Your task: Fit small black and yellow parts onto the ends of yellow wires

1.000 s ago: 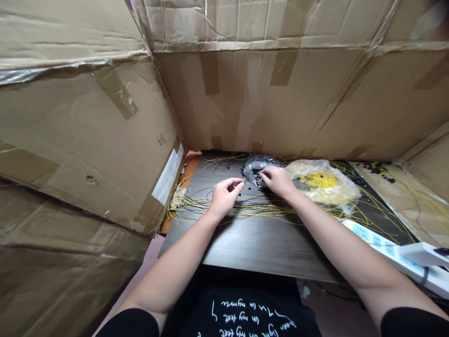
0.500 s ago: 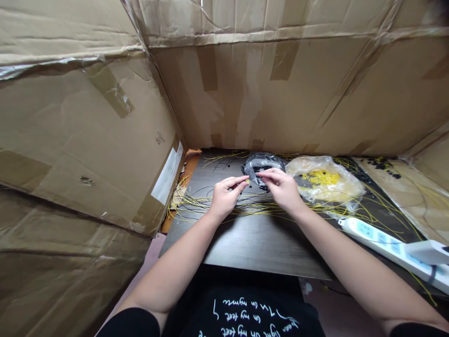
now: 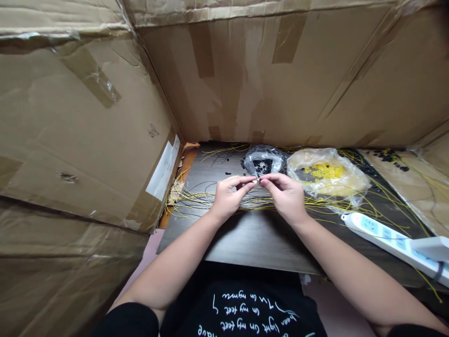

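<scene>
My left hand (image 3: pixel 227 194) is closed in a pinch on a small yellow plastic piece (image 3: pixel 255 181). Right beside it, my right hand (image 3: pixel 288 195) pinches something small and dark, mostly hidden by the fingers; the fingertips of both hands meet or nearly meet at the yellow piece. Just beyond them lies a clear plastic bag of small black parts (image 3: pixel 264 166). To its right, a second clear bag holds small yellow ring-like parts (image 3: pixel 326 171). Thin yellow and black wires (image 3: pixel 196 198) run across the table under both hands.
Cardboard walls (image 3: pixel 242 84) enclose the dark table (image 3: pixel 242 238) at the back and left. A white power strip (image 3: pixel 386 236) with a plug lies at the right. Beyond it, more black parts (image 3: pixel 391 158) and yellow wires rest on a cardboard sheet.
My hands have come together; the right hand's fingertips, earlier apart over the black parts, are now at the yellow piece in my left hand. The camera view has shifted slightly.
</scene>
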`<state>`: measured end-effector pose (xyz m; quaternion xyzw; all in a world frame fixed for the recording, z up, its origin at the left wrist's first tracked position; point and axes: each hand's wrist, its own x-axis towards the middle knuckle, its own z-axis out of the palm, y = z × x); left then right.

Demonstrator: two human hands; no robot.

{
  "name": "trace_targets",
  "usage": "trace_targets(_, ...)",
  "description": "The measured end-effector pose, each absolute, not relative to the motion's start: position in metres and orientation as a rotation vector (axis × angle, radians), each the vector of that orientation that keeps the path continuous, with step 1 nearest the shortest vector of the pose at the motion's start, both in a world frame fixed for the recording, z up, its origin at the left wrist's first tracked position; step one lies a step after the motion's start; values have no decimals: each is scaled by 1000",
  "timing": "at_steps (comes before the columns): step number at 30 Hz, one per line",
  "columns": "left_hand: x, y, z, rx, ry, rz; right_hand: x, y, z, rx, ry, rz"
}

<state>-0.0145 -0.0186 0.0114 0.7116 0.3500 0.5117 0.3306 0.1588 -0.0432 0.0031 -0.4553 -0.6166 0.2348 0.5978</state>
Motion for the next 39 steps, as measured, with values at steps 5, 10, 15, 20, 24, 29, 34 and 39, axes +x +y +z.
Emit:
trace_targets(5,-14,-19,11,1876,911,1350,158,-46,8,-1024,-1522,463)
trace_targets(10,-14,-18,10,1877,930,1356,157,-46,10,-1013,-1553,420)
trace_targets(15,-14,-18,8,1855,931,1356,156,-47,10,-990,-1551,425)
trace_targets(20,-14,-18,7,1831,936,1348,154,-47,6,-973,-1523,472)
trace_targets(24,-13,-19,8,1773,926,1321,152,-47,2,-982,-1464,551)
trace_targets(29,-12,-21,12,1644,911,1297,152,-48,4,-994,-1450,596)
trace_targets(34,-13,-21,14,1637,895,1302,152,-50,10,-998,-1485,549)
trace_targets(39,-15,-21,13,1688,907,1292,153,-51,12,-990,-1503,493)
